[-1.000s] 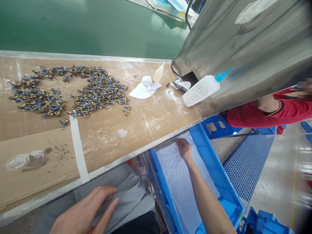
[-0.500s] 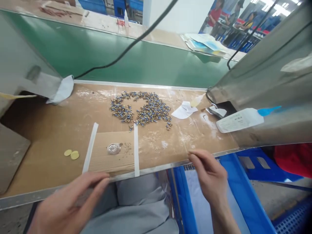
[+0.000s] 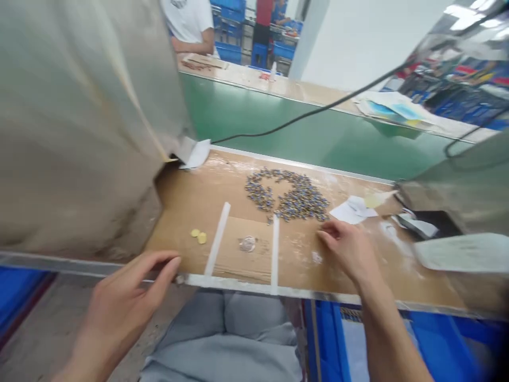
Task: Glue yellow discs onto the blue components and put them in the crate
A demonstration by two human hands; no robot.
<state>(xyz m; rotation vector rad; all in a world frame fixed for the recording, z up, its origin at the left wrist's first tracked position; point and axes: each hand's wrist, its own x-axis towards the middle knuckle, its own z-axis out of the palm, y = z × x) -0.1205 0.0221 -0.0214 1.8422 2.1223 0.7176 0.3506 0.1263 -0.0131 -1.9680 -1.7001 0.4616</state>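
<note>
My left hand (image 3: 127, 297) hovers at the front edge of the bench, thumb and forefinger closed together; what they pinch, if anything, is too small to make out. My right hand (image 3: 350, 249) is over the bench just below the right end of a pile of small blue-and-gold metal pieces (image 3: 302, 199). Its fingers are bent together, and their contents are hidden. Between the hands, a small round clear-and-silver item (image 3: 248, 243) lies on a cardboard patch (image 3: 242, 268) bordered by white tape strips. Yellow discs (image 3: 202, 237) lie left of the tape.
White paper scraps (image 3: 352, 210) and a white bottle (image 3: 465, 253) lie on the right. A metal panel (image 3: 79, 132) stands at the left. Behind the bench runs a green surface (image 3: 278, 119), crossed by a black cable (image 3: 286, 127). Blue crates (image 3: 326, 339) stand below. A person sits across.
The camera view has swung left, so the bench appears farther right. My right hand has moved forward over the bench towards the pile. My left hand remains pinched near the front edge.
</note>
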